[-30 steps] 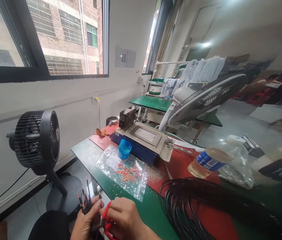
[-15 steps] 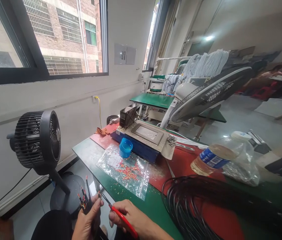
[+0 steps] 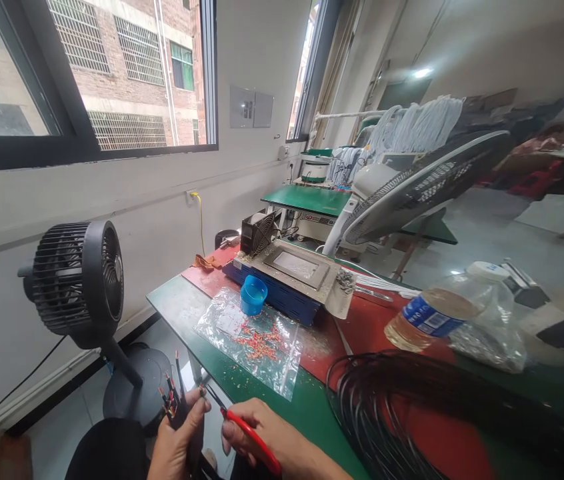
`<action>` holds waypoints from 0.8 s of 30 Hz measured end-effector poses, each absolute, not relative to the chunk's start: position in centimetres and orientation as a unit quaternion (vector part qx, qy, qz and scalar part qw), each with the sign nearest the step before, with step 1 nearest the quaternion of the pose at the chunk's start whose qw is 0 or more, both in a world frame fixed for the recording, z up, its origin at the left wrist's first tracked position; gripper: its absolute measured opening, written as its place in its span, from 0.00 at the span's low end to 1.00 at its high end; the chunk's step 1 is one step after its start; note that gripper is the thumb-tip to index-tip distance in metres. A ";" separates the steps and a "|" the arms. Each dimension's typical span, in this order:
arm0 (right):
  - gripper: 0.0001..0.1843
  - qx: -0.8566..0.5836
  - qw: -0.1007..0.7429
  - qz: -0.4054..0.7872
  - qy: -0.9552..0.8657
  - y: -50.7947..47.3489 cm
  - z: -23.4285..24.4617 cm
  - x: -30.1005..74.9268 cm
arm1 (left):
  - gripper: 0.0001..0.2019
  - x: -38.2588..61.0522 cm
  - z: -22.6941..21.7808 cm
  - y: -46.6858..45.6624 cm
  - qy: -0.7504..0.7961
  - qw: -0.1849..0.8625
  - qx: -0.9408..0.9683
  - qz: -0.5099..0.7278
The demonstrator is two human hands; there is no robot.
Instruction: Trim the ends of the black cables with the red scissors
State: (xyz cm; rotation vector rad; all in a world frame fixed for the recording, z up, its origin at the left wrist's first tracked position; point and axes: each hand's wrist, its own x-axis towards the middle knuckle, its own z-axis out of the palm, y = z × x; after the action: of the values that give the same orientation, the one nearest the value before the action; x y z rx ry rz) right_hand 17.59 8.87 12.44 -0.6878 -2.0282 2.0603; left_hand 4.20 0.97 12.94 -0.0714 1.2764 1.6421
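Low in the view, my left hand [image 3: 179, 433] is closed around a bundle of black cables [image 3: 176, 403]. Their stripped ends point up and show red and other coloured cores. One cable end [image 3: 202, 391] stands out between its thumb and forefinger. My right hand [image 3: 267, 433] is closed on a red-handled hand tool [image 3: 249, 437] with slim dark metal tips. Those tips reach that single cable end; whether they grip it I cannot tell. The tool's exact kind is unclear.
On the green and red table lie a clear plastic bag [image 3: 282, 373] with small red and yellow scraps [image 3: 259, 341], a blue cup [image 3: 253, 297], a blue heating-type unit [image 3: 272, 290], a bottle [image 3: 427, 320] and coiled black cables [image 3: 377, 400]. A black fan [image 3: 82, 277] stands left.
The view has shifted very slightly. Both hands keep nearly the same position and hold, with the tool's tips still at the single cable end.
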 end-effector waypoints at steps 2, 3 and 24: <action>0.25 -0.233 0.086 0.689 -0.681 8.8 12.5 17.6 | 0.15 4.2 13.1 1.0 0.533 0.499 -0.027 0.682; 0.25 -0.234 0.086 0.689 -0.681 8.8 12.5 17.6 | 0.15 4.2 13.1 1.0 0.535 0.496 -0.024 0.684; 0.29 -0.254 0.130 0.739 -0.610 8.7 12.6 17.1 | 0.21 3.7 10.7 1.1 0.589 0.442 -0.019 0.676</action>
State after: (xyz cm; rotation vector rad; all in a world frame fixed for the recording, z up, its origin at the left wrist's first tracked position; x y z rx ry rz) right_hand 17.11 8.74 12.61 -0.7379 -1.7721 2.1485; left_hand 3.70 1.15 10.74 -0.0482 1.4612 1.6787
